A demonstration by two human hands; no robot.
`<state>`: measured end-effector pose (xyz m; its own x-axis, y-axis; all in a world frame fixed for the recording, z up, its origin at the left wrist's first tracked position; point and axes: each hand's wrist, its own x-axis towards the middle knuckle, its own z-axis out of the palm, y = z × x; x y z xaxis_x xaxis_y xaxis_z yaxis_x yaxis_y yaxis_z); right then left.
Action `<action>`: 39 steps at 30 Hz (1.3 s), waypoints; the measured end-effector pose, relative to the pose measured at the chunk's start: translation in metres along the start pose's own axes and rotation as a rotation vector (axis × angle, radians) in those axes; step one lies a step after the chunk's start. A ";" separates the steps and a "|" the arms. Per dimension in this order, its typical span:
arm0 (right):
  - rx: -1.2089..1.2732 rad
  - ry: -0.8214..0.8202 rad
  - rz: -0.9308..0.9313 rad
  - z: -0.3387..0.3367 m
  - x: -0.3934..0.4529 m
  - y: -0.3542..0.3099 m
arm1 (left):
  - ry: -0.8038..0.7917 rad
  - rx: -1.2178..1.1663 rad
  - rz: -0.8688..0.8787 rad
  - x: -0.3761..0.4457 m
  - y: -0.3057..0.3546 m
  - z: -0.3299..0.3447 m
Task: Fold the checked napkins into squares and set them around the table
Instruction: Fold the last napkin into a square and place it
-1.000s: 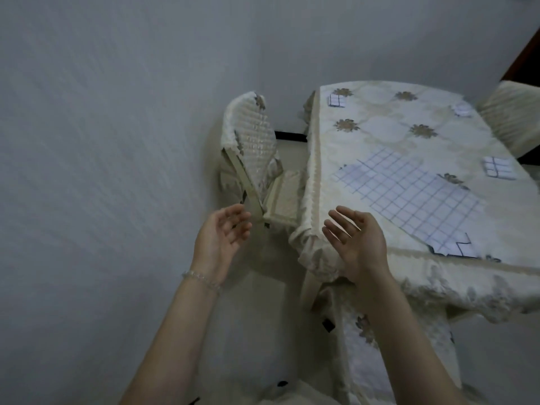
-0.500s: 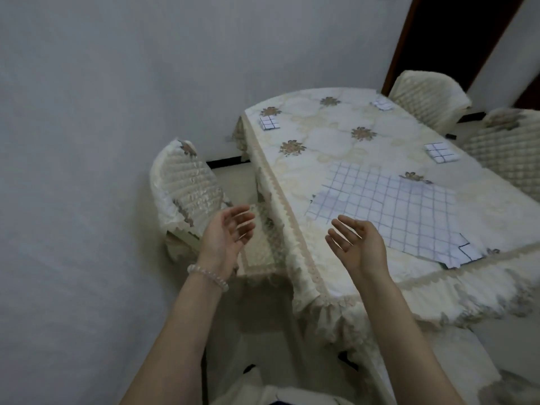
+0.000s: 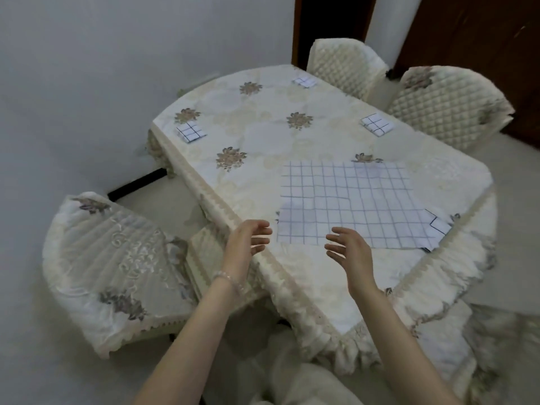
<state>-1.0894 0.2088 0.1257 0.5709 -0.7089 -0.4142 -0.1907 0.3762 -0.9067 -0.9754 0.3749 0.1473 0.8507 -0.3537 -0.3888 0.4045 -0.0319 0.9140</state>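
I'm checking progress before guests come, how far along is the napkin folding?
Done: three folded napkins sit at places, far left, far end, far right. In hand: nothing; left hand and right hand hover open near the unfolded napkin. Left: folding and placing it.

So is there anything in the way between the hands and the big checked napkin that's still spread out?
Nothing visible. The left hand and right hand hover open above the tablecloth, beside the near edge of the unfolded napkin.
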 end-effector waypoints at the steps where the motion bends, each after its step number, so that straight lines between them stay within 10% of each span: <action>1: -0.133 -0.005 -0.067 0.002 0.017 0.010 | -0.035 0.124 0.033 0.016 -0.005 0.007; 11: -1.411 -0.018 -0.233 -0.009 0.138 0.067 | -0.557 1.341 0.282 0.130 -0.075 0.061; 26: -1.244 -0.203 -0.212 0.079 0.107 0.100 | -0.486 1.635 0.510 0.228 -0.065 -0.024; 30: -1.201 0.017 -0.190 0.057 0.113 0.089 | -0.420 1.681 0.473 0.233 -0.055 -0.013; 39: -1.253 0.414 0.294 0.015 0.103 0.088 | -1.043 1.625 0.793 0.176 -0.090 0.059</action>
<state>-1.0358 0.1776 0.0042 0.1445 -0.9069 -0.3958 -0.9843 -0.0908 -0.1513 -0.8819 0.2605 0.0037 -0.0455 -0.9568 -0.2873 -0.9562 -0.0415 0.2896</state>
